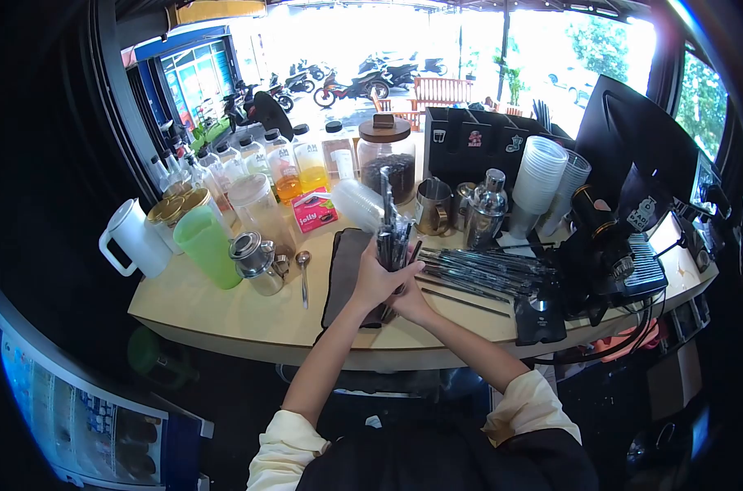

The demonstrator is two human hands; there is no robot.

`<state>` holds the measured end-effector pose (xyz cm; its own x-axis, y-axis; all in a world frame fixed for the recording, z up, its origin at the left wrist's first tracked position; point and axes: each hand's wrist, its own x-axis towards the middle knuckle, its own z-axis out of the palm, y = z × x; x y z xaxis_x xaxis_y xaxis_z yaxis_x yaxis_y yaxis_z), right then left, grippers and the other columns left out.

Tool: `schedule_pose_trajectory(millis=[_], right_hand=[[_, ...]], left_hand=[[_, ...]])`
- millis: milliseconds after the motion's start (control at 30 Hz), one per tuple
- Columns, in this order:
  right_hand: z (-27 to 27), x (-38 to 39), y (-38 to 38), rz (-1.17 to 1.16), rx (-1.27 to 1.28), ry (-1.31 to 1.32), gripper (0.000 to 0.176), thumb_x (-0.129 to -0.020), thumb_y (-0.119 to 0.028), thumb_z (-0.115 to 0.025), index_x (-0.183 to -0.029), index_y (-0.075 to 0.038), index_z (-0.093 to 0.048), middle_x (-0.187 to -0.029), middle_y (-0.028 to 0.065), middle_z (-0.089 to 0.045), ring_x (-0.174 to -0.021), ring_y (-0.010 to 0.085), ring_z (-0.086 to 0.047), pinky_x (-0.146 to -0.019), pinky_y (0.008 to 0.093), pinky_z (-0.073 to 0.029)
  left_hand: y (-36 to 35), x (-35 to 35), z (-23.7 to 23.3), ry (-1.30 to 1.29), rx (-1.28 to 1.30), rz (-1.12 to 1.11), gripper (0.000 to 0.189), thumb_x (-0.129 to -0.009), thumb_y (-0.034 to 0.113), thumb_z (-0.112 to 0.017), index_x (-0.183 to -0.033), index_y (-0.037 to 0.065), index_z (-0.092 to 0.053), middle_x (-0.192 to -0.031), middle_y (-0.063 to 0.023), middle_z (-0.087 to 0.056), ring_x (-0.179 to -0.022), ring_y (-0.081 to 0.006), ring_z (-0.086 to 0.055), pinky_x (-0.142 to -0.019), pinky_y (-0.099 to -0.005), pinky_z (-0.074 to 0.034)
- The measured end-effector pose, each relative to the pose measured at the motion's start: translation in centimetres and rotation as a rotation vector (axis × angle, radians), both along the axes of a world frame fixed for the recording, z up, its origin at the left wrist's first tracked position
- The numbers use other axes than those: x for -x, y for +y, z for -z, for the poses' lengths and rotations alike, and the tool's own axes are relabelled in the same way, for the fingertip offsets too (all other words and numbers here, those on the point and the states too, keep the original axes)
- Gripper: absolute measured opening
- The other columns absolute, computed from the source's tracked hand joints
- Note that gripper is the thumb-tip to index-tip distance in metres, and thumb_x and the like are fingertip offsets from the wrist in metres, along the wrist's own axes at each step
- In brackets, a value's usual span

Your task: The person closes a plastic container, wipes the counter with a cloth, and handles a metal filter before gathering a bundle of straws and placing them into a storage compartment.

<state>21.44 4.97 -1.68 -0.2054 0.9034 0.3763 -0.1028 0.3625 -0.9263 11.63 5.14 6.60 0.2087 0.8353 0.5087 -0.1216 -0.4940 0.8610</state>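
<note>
My left hand (374, 281) is wrapped round an upright bundle of black straws (393, 244), some with clear film showing at the top. Close below it, my right hand (410, 303) closes on the same bundle from the other side, thumb across the straws. A pile of black straws in clear wrappers (486, 272) lies on the counter (224, 315) to the right, with a few loose ones at its near edge. Beneath and left of my hands is a dark folded cloth (344, 274). A stack of clear plastic lids or cups (356, 202) lies just behind the bundle.
Left stand a white pitcher (138, 239), green jug (209, 245), metal drip filter (252, 255) and spoon (304, 274). Bottles (312, 164) and a lidded jar (388, 168) line the back. Right are a shaker (486, 213), stacked cups (539, 176) and a black machine (605, 237).
</note>
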Motion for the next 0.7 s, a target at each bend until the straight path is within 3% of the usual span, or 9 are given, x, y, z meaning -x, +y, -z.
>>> schedule_pose_trajectory(millis=[167, 233, 300, 367, 433, 467, 567, 633, 700], right_hand=[[-2.4, -3.3, -0.7, -0.205, 0.068, -0.116, 0.086, -0.068, -0.012, -0.077, -0.138, -0.002, -0.029, -0.131, 0.0122, -0.043, -0.121, 0.0227, -0.043, -0.101, 0.0343, -0.036], [-6.6, -6.2, -0.7, -0.275, -0.275, -0.704, 0.091, -0.065, -0.024, -0.081, -0.137, -0.001, -0.030, -0.132, 0.0150, -0.043, -0.121, 0.0271, -0.043, -0.103, 0.0375, -0.035], [-12.8, -8.1, -1.4, -0.185, -0.363, -0.922, 0.088, -0.068, -0.022, -0.079, -0.139, -0.004, -0.030, -0.127, 0.0128, -0.046, -0.117, 0.0194, -0.046, -0.097, 0.0341, -0.041], [-17.3, -8.7, -0.4, -0.024, -0.378, -0.806, 0.085, -0.073, -0.025, -0.076, -0.140, -0.004, -0.029, -0.129, 0.0140, -0.044, -0.121, 0.0223, -0.042, -0.103, 0.0372, -0.035], [-21.7, -7.1, -1.6, 0.176, -0.526, -0.585, 0.073, -0.079, -0.034, -0.068, -0.135, 0.001, -0.037, -0.137, 0.0227, -0.039, -0.127, 0.0335, -0.039, -0.107, 0.0386, -0.029], [-22.7, -5.8, -1.7, 0.178, -0.523, -0.584, 0.073, -0.079, -0.034, -0.068, -0.135, 0.001, -0.037, -0.137, 0.0227, -0.039, -0.127, 0.0335, -0.039, -0.107, 0.0386, -0.029], [-23.7, -3.5, -1.6, 0.330, -0.907, -0.471, 0.060, -0.087, -0.039, -0.058, -0.131, 0.000, -0.044, -0.134, 0.0215, -0.044, -0.128, 0.0326, -0.039, -0.109, 0.0415, -0.026], [-23.0, -3.0, -1.4, 0.081, -0.805, -1.023, 0.058, -0.091, -0.047, -0.048, -0.132, -0.007, -0.046, -0.137, 0.0160, -0.044, -0.134, 0.0273, -0.033, -0.111, 0.0492, -0.018], [-21.9, -2.7, -1.5, -0.069, -0.671, -1.195, 0.053, -0.093, -0.048, -0.043, -0.123, -0.007, -0.055, -0.126, 0.0135, -0.055, -0.131, 0.0254, -0.037, -0.111, 0.0557, -0.014]], left_hand=[[0.8, 0.0, 1.3, 0.049, -0.035, -0.016, 0.022, -0.073, 0.008, -0.072, -0.088, 0.002, -0.058, -0.074, -0.0011, -0.062, -0.068, -0.0069, -0.058, -0.065, -0.0249, -0.049], [0.9, 0.2, 1.3, 0.046, -0.072, -0.032, 0.017, -0.074, 0.008, -0.070, -0.085, 0.002, -0.059, -0.072, -0.0008, -0.062, -0.067, -0.0068, -0.057, -0.064, -0.0246, -0.048], [1.0, 0.6, 1.1, 0.040, -0.076, -0.008, 0.017, -0.074, 0.009, -0.070, -0.084, 0.002, -0.058, -0.073, -0.0007, -0.062, -0.066, -0.0068, -0.057, -0.064, -0.0248, -0.048], [1.1, 0.7, 1.5, 0.049, -0.064, -0.023, 0.017, -0.074, 0.009, -0.071, -0.084, 0.002, -0.059, -0.072, -0.0008, -0.062, -0.066, -0.0069, -0.057, -0.064, -0.0249, -0.048], [1.1, 0.8, 1.6, 0.060, -0.047, -0.037, 0.017, -0.074, 0.009, -0.071, -0.084, 0.002, -0.059, -0.072, -0.0008, -0.062, -0.066, -0.0070, -0.057, -0.064, -0.0250, -0.048], [1.1, 0.9, 1.5, 0.088, -0.038, -0.026, 0.018, -0.074, 0.010, -0.072, -0.084, 0.002, -0.059, -0.072, -0.0008, -0.062, -0.066, -0.0070, -0.057, -0.064, -0.0252, -0.048], [0.6, 1.0, 1.0, 0.115, -0.032, -0.016, 0.019, -0.074, 0.012, -0.072, -0.084, 0.002, -0.059, -0.072, -0.0011, -0.062, -0.067, -0.0075, -0.057, -0.064, -0.0254, -0.047], [0.5, 1.0, 0.9, 0.113, -0.038, -0.026, 0.020, -0.075, 0.013, -0.072, -0.084, 0.002, -0.059, -0.073, -0.0013, -0.062, -0.067, -0.0078, -0.057, -0.064, -0.0254, -0.047], [0.4, 0.9, 0.8, -0.004, -0.102, -0.036, 0.021, -0.075, 0.014, -0.073, -0.084, 0.002, -0.059, -0.075, -0.0017, -0.062, -0.069, -0.0081, -0.057, -0.065, -0.0251, -0.047]])
